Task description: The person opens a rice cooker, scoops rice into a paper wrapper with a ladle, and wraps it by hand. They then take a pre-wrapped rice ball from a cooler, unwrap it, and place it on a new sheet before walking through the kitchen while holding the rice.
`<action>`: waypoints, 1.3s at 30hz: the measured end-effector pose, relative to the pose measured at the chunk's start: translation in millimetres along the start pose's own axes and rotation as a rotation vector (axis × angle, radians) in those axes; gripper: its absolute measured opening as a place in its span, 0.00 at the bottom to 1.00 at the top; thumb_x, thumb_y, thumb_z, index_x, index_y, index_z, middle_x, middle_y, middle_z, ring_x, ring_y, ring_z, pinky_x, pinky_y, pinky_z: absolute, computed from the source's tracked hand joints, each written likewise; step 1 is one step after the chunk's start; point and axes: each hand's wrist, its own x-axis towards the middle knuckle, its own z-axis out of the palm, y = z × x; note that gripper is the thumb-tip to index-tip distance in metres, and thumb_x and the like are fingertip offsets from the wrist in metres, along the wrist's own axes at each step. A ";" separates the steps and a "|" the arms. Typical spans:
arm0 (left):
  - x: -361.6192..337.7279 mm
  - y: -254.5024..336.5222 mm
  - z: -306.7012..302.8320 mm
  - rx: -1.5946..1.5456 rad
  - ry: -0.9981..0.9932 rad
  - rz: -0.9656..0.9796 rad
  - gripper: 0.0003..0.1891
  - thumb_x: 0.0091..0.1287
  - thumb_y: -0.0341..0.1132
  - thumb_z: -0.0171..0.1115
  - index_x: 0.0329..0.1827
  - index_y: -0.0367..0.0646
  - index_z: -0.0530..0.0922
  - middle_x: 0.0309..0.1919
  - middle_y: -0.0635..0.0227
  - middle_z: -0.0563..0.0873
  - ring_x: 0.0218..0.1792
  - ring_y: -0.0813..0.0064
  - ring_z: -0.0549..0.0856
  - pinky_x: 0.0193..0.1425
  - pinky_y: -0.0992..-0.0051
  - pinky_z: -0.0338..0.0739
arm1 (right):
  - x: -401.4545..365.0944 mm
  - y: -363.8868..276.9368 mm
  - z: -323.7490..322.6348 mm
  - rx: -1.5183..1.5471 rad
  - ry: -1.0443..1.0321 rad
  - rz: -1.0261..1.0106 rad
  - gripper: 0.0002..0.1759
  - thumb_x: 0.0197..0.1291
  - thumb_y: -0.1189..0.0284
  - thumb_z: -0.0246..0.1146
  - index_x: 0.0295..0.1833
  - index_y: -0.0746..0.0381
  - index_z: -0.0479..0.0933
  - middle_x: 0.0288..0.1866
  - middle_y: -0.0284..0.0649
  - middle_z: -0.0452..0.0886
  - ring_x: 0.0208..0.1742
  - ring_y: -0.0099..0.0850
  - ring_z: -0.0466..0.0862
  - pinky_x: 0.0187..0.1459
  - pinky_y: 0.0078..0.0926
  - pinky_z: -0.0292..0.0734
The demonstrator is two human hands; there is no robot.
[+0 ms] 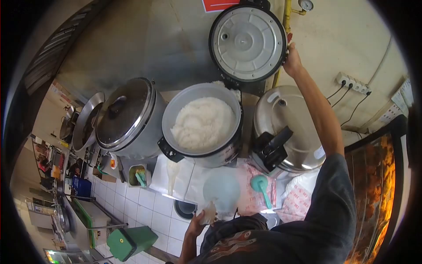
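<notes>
A wide cooker stands open, its round lid raised at the back and white rice inside. The right hand is at the lid's edge, its grip too hidden to tell; a steady hold on the rim would serve best. The left hand, lower down, is closed on what looks like a small clear bag, best held lightly.

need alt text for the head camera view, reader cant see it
An open cooker of white rice stands between a dark-lidded pot and a silver pot, with the person's right hand at the edge of the raised lid. The left hand, lower down, holds a small clear bag. A green scoop lies in front of the cooker.
</notes>
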 end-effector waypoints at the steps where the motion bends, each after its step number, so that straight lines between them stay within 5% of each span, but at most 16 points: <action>1: 0.4 0.7 4.8 -0.010 0.007 -0.011 0.39 0.65 0.62 0.61 0.67 0.37 0.68 0.50 0.53 0.83 0.47 0.60 0.85 0.43 0.64 0.82 | 4.4 1.1 -9.0 -0.015 -0.006 0.032 0.31 0.75 0.41 0.36 0.61 0.54 0.71 0.50 0.38 0.75 0.46 0.33 0.71 0.52 0.37 0.67; 9: 14.5 16.6 25.9 0.004 0.056 0.029 0.35 0.71 0.58 0.55 0.68 0.35 0.67 0.50 0.53 0.83 0.47 0.62 0.85 0.45 0.64 0.80 | 16.9 -15.1 -16.6 -0.143 -0.168 0.082 0.18 0.75 0.54 0.44 0.45 0.52 0.75 0.38 0.32 0.72 0.38 0.27 0.69 0.42 0.28 0.65; 12: 20.0 19.5 36.3 0.002 0.068 0.011 0.35 0.71 0.57 0.56 0.68 0.35 0.68 0.50 0.54 0.83 0.47 0.63 0.85 0.44 0.65 0.80 | 30.3 -7.7 -29.1 -0.124 -0.264 0.095 0.17 0.73 0.54 0.46 0.51 0.51 0.74 0.39 0.31 0.74 0.42 0.27 0.71 0.50 0.30 0.66; 16: 28.9 17.3 43.3 0.020 0.073 0.011 0.34 0.71 0.55 0.57 0.67 0.35 0.68 0.48 0.55 0.84 0.45 0.63 0.86 0.41 0.66 0.81 | 11.0 -14.3 -7.9 -0.098 -0.264 0.028 0.14 0.74 0.55 0.48 0.38 0.50 0.71 0.32 0.26 0.69 0.35 0.23 0.69 0.40 0.26 0.64; 23: 36.2 25.3 54.5 0.141 0.145 -0.013 0.41 0.65 0.61 0.61 0.68 0.35 0.66 0.50 0.54 0.83 0.46 0.62 0.85 0.45 0.67 0.81 | 4.3 -30.5 36.3 -0.191 -0.457 -0.152 0.16 0.69 0.60 0.53 0.57 0.53 0.71 0.43 0.30 0.75 0.43 0.21 0.73 0.45 0.22 0.67; 27: 32.6 18.8 42.1 0.107 0.176 0.051 0.40 0.67 0.61 0.60 0.68 0.33 0.66 0.50 0.53 0.83 0.47 0.61 0.85 0.45 0.65 0.80 | 51.5 -58.8 89.7 -0.491 -0.518 -0.541 0.32 0.63 0.71 0.60 0.72 0.58 0.62 0.63 0.42 0.75 0.62 0.31 0.75 0.65 0.32 0.67; 30: 21.4 20.2 44.3 0.023 0.218 0.145 0.34 0.68 0.53 0.61 0.65 0.32 0.70 0.48 0.52 0.84 0.44 0.60 0.86 0.44 0.63 0.82 | 77.1 -62.8 134.4 -0.554 -0.771 -0.617 0.39 0.62 0.71 0.62 0.78 0.58 0.56 0.72 0.46 0.69 0.70 0.37 0.70 0.71 0.33 0.62; 33: 5.4 19.1 45.0 -0.035 0.301 0.200 0.35 0.68 0.54 0.62 0.66 0.32 0.70 0.48 0.53 0.84 0.45 0.59 0.86 0.44 0.63 0.82 | 80.3 -75.2 153.0 -0.527 -0.903 -0.459 0.44 0.64 0.67 0.63 0.80 0.61 0.50 0.78 0.48 0.60 0.76 0.40 0.64 0.75 0.34 0.57; 34: 4.1 11.3 33.5 -0.053 0.303 0.203 0.35 0.67 0.54 0.62 0.66 0.33 0.70 0.49 0.55 0.84 0.45 0.60 0.86 0.44 0.63 0.82 | 118.2 -58.8 152.2 -0.609 -0.852 -0.510 0.48 0.64 0.63 0.63 0.81 0.63 0.44 0.82 0.49 0.52 0.81 0.39 0.56 0.78 0.34 0.50; 37: -2.4 1.6 25.6 -0.104 0.300 0.213 0.30 0.71 0.54 0.58 0.63 0.36 0.73 0.47 0.58 0.84 0.44 0.65 0.84 0.45 0.64 0.81 | 53.5 -68.9 176.9 -0.823 -0.752 -0.560 0.48 0.63 0.60 0.61 0.81 0.63 0.45 0.83 0.50 0.45 0.83 0.38 0.46 0.80 0.34 0.41; 38: -3.8 -1.1 20.5 -0.127 0.335 0.158 0.30 0.71 0.51 0.61 0.64 0.35 0.72 0.47 0.58 0.85 0.46 0.65 0.85 0.45 0.66 0.81 | 90.3 -47.5 176.7 -0.753 -0.960 -0.729 0.47 0.62 0.61 0.61 0.81 0.62 0.46 0.83 0.50 0.46 0.84 0.37 0.45 0.80 0.34 0.40; 39: -1.3 -12.0 13.6 -0.207 0.346 0.203 0.30 0.70 0.47 0.64 0.66 0.35 0.68 0.49 0.58 0.84 0.48 0.65 0.85 0.45 0.66 0.82 | 67.4 -36.4 205.4 -0.771 -1.014 -0.679 0.47 0.60 0.65 0.62 0.81 0.63 0.48 0.83 0.49 0.49 0.83 0.38 0.49 0.79 0.34 0.44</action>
